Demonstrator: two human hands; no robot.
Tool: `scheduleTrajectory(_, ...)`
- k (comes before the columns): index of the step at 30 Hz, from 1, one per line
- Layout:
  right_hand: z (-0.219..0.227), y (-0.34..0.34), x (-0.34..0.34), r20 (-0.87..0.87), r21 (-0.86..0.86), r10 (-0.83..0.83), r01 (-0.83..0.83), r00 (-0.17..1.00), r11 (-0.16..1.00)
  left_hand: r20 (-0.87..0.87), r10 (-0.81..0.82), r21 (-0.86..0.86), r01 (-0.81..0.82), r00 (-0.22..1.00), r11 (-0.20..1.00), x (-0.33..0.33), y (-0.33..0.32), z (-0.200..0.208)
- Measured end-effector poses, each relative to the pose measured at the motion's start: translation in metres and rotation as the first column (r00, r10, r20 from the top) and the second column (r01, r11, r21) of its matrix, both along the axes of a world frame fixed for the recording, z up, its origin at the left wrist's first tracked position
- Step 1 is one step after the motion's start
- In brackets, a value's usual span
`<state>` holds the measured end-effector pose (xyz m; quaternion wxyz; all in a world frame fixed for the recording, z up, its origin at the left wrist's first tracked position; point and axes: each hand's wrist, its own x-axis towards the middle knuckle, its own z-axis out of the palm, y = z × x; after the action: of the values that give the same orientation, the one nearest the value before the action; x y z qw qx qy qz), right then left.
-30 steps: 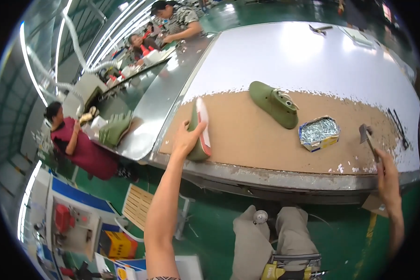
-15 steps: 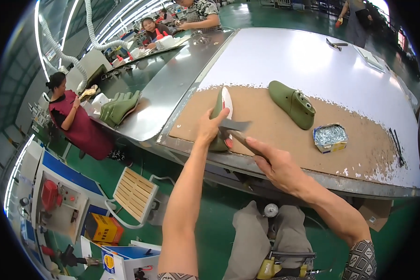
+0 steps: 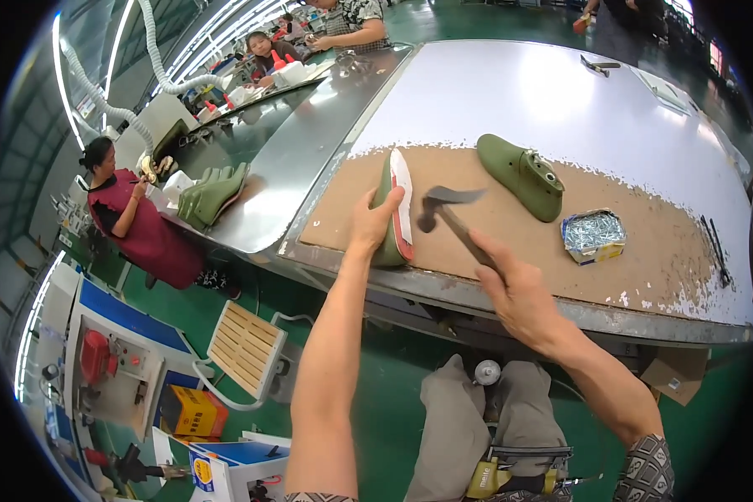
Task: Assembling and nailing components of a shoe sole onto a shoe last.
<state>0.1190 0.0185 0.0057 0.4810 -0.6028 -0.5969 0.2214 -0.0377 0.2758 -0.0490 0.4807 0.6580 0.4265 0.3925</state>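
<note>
My left hand (image 3: 374,219) is closed round a green shoe last (image 3: 385,253) lying on its side near the table's front edge. A white insole with a red heel part (image 3: 401,188) covers its sole, which faces right. In my right hand (image 3: 514,289) is a hammer (image 3: 460,233), gripped by the handle. Its dark head, with a long flat claw, hangs just right of the insole, apart from it. A second green last (image 3: 520,177) lies to the right, beyond the hammer. Nearer the right side stands an opened box of nails (image 3: 592,237).
Brown board (image 3: 452,171) covers the near tabletop, with white surface (image 3: 519,92) behind. Pincers (image 3: 599,64) lie at the far edge, a thin black tool (image 3: 715,251) at the right. Several green lasts (image 3: 213,197) stand on the metal bench, by a person in a red apron (image 3: 146,222).
The hammer has drawn back from the insole to the right, and my right hand has moved slightly right and down. My left hand still holds the last.
</note>
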Motion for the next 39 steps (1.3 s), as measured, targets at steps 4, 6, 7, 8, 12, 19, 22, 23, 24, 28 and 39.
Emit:
scheduleTrajectory(4,-0.003,-0.058,0.032,0.176,0.057,-0.055,0.046,0.983,0.997,-0.077,0.012,0.045,-0.008,0.997,0.999,-0.013,0.005,0.004)
scheduleTrajectory(6,-0.009,-0.093,0.050,0.194,-0.010,-0.084,0.088,0.977,0.996,-0.134,-0.001,0.032,0.005,0.991,0.999,-0.006,0.002,0.017)
scheduleTrajectory(7,-0.014,-0.107,0.057,0.160,0.061,-0.132,0.123,0.978,0.990,-0.198,-0.014,0.011,0.017,0.980,1.000,-0.003,-0.001,0.021)
scheduleTrajectory(8,-0.018,-0.121,0.061,0.122,0.132,-0.176,0.160,0.977,0.978,-0.202,-0.023,0.009,0.026,0.979,1.000,-0.001,-0.004,0.026)
scheduleTrajectory(12,-0.014,-0.161,0.052,-0.361,-0.178,-0.283,0.232,0.889,0.956,-0.500,-0.043,0.078,0.094,0.865,0.992,0.000,-0.007,0.054)
scheduleTrajectory(19,-0.013,-0.196,0.032,-0.493,-0.162,-0.255,0.200,0.832,0.966,0.654,-0.161,-0.380,0.504,0.739,0.776,-0.019,-0.068,0.046)
scheduleTrajectory(22,-0.004,-0.195,0.017,-0.607,-0.162,-0.231,0.167,0.760,0.973,0.838,-0.048,-0.320,0.560,0.544,0.764,-0.002,-0.105,0.049)
scheduleTrajectory(23,-0.002,-0.192,0.012,-0.597,-0.173,-0.220,0.144,0.771,0.974,0.849,0.008,-0.337,0.531,0.528,0.778,-0.001,-0.117,0.055)
scheduleTrajectory(24,0.001,-0.189,0.005,-0.599,-0.147,-0.179,0.112,0.781,0.983,0.854,0.015,-0.334,0.527,0.520,0.781,-0.006,-0.122,0.056)
scheduleTrajectory(28,0.011,-0.182,-0.013,-0.615,-0.065,-0.062,0.027,0.786,0.998,0.826,0.006,-0.287,0.412,0.563,0.865,-0.022,-0.142,0.063)
scheduleTrajectory(39,0.013,-0.169,-0.025,-0.132,0.374,0.125,-0.068,0.983,0.925,0.799,0.173,-0.229,0.026,0.576,0.973,-0.009,-0.195,0.084)
